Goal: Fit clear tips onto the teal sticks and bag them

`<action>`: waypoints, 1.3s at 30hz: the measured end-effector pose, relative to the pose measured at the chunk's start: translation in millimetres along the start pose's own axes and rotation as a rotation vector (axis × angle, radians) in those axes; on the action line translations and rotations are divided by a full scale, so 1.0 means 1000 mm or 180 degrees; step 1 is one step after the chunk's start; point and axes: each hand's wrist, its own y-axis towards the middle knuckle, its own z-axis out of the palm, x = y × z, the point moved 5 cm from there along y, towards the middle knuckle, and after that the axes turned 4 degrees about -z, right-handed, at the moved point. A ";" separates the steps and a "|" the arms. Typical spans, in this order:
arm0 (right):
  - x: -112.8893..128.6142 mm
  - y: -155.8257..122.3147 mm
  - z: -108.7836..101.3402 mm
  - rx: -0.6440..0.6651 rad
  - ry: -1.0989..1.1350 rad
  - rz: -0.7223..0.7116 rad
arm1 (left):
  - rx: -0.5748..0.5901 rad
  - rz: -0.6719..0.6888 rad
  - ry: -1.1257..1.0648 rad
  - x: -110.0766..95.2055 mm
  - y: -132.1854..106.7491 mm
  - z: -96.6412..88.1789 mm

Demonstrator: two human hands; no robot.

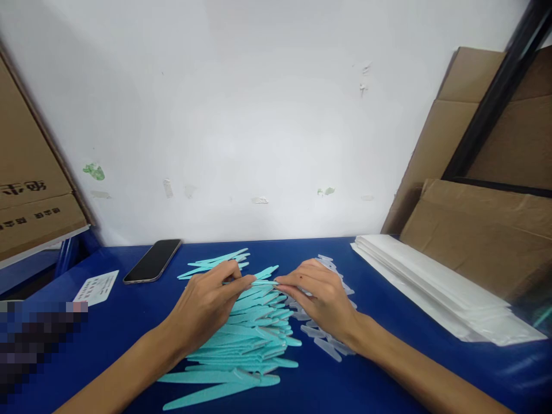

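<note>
A heap of thin teal blade-shaped pieces (254,339) lies on the blue table (379,356) in front of me. My left hand (207,302) rests over the heap, with its fingers pinched on one teal piece (263,283). My right hand (321,299) meets it from the right, its fingertips pinched on the same piece's end. Under and behind my right hand lie several clear plastic caps (323,342).
A black phone (153,260) and a white card (96,287) lie at the left rear. A stack of long white sleeves (435,287) runs along the right side. Cardboard boxes (483,230) stand at the right and at the far left, a white wall behind.
</note>
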 end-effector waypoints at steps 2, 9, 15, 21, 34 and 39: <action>0.002 0.001 -0.001 -0.0065 0.0003 -0.0003 | -0.0004 -0.0027 -0.0080 -0.001 -0.001 0.000; -0.004 0.003 0.005 0.0364 -0.0345 0.0169 | 0.0333 -0.0157 0.0066 0.011 0.004 -0.004; -0.019 0.004 -0.007 0.0370 -0.0666 0.0465 | 0.0742 -0.1093 0.0259 0.070 -0.003 -0.003; -0.036 0.001 -0.015 0.0450 -0.0866 0.0694 | 0.1243 -0.1438 -0.0033 0.095 -0.016 0.007; -0.063 -0.006 -0.030 0.0093 -0.1015 0.1534 | 0.1406 -0.1410 0.0072 0.108 -0.031 0.021; -0.066 -0.004 -0.036 -0.0038 -0.1104 0.1653 | 0.1478 -0.1474 0.0219 0.108 -0.031 0.024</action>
